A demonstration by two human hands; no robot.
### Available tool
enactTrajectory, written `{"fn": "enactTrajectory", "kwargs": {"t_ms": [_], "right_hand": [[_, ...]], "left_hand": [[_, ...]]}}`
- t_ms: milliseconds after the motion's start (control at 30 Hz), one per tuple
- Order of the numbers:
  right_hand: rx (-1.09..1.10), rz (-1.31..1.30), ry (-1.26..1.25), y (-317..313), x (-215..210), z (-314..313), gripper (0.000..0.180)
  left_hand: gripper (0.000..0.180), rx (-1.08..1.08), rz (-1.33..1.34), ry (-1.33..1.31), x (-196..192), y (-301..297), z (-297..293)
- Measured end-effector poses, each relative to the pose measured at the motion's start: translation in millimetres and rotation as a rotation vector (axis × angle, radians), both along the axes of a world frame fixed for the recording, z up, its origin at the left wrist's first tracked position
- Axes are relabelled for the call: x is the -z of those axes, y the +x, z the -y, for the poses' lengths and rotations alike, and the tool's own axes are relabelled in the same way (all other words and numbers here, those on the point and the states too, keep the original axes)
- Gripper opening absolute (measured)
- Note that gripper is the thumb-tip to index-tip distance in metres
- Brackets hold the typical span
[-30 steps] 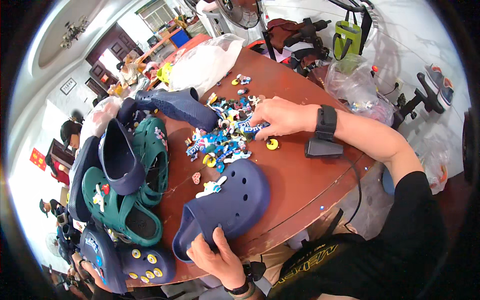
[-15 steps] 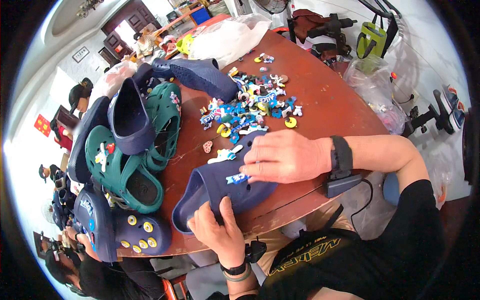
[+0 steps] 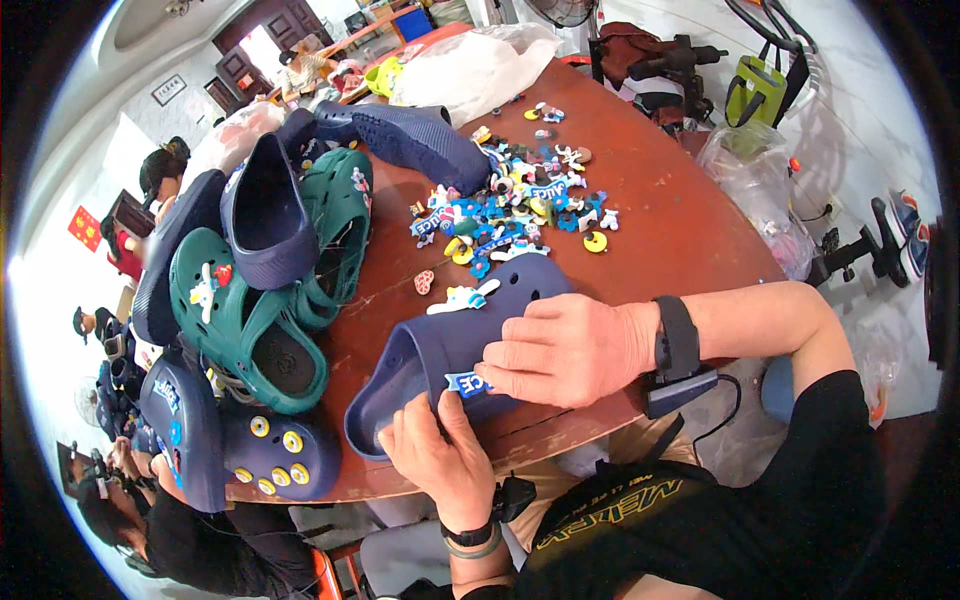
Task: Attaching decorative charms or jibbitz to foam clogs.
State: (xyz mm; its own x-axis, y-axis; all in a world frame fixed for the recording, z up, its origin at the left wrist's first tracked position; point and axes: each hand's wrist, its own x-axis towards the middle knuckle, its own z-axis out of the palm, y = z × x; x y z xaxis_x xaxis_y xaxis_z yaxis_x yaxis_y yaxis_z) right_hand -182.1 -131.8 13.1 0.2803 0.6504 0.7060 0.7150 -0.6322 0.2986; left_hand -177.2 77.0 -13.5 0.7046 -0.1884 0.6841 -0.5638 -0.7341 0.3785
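A navy clog (image 3: 410,345) lies near the table's front edge, its heel opening toward the left. My left hand (image 3: 440,455) grips the rim of that opening, thumb outside and fingers partly inside. Over the clog's near side is my right hand (image 3: 575,350), its fingertips pinching a small blue charm with white lettering (image 3: 463,384). The charm rests against the upper by my left thumb; whether it is fastened there I cannot tell. A white animal-shaped charm (image 3: 463,298) sits on top of the clog. My right fingers hide part of the near side.
Behind the clog lies a heap of mixed charms (image 3: 540,200), with a red heart-shaped charm (image 3: 424,283) apart from it. Green clogs (image 3: 215,325) and more navy clogs (image 3: 270,225) crowd the left. A white plastic bag (image 3: 490,65) lies farther back. Another person (image 3: 190,550) sits at lower left.
My right hand has brought the blue charm down along the clog's side, closer to my left thumb. More of the clog's top now shows. The whole view has shifted slightly.
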Motion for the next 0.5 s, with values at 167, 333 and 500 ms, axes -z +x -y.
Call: {"fn": "enactTrajectory", "kwargs": {"t_ms": [167, 333, 500], "right_hand": [[0.210, 0.050, -0.265, -35.2, -9.2, -14.8, 0.036], [0.289, 0.034, -0.478, -43.7, -20.5, -24.3, 0.042], [0.307, 0.077, -0.583, -39.6, -20.8, -26.6, 0.040]], "left_hand": [[0.012, 0.002, 0.049, 0.074, -1.2, 1.0, 1.7], [0.016, 0.116, 0.057, 0.027, -7.6, 3.9, -2.5], [0.022, 0.180, 0.040, -0.040, -11.1, 3.5, -3.6]]}}
